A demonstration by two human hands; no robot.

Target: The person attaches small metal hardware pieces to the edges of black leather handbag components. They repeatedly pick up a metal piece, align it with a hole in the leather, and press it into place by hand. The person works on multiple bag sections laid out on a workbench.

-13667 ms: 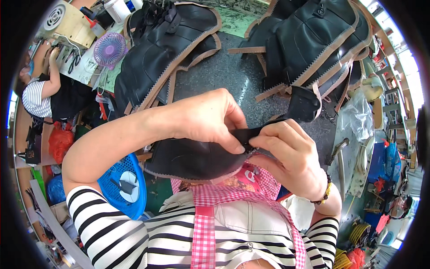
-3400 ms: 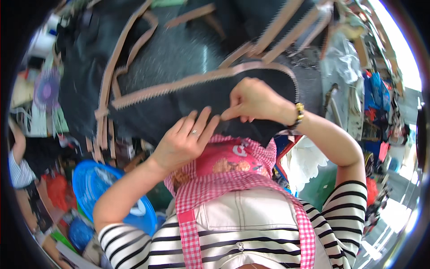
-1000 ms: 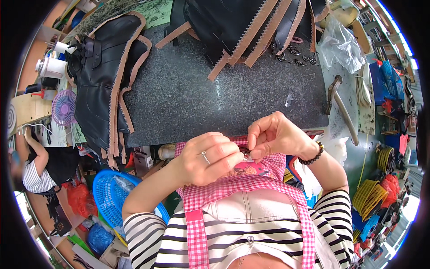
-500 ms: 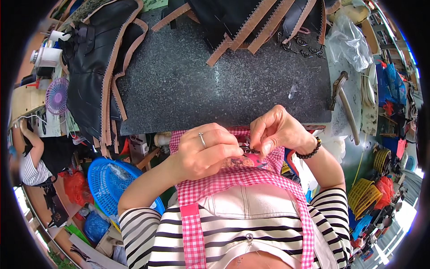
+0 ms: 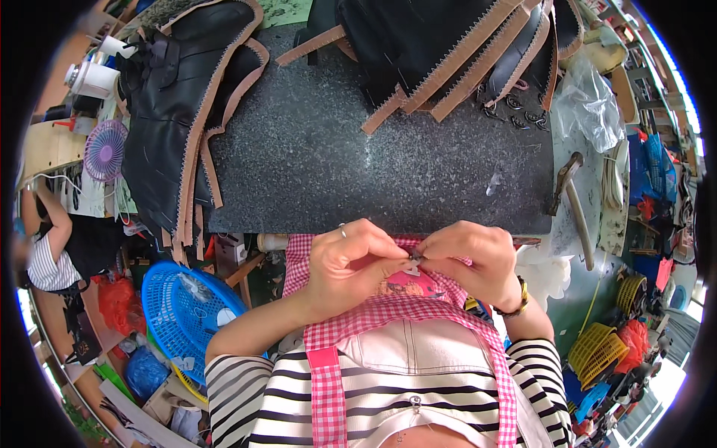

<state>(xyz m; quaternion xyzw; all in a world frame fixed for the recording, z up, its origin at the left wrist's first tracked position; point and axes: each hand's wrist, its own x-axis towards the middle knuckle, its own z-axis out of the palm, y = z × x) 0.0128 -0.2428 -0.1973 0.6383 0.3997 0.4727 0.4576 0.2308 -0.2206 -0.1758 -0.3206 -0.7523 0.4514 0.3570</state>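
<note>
Above my lap, just off the near edge of the dark worktable, my two hands meet fingertip to fingertip. My left hand point(image 5: 349, 263), with a ring on it, pinches a small dark metal fitting point(image 5: 415, 257). From the other side my right hand point(image 5: 475, 261) grips the same piece between thumb and fingers. Fingertips cover most of it, so its exact kind does not show. A small pale bit point(image 5: 413, 269) hangs just under it. Similar dark metal fittings point(image 5: 517, 121) lie at the table's far right.
Black leather pieces with brown zigzag-cut edging point(image 5: 160, 131) cover the left of the worktable point(image 5: 314, 160); more leather point(image 5: 418, 45) lies at the back. A hammer point(image 5: 576, 205) and clear plastic bag point(image 5: 590, 104) are to the right. A blue basket point(image 5: 179, 317) stands lower left. Another person point(image 5: 56, 246) is far left.
My right hand has turned so its fingers point at the left hand, and both pinch the small piece closer together. The hands now sit lower; the whole view has shifted slightly.
</note>
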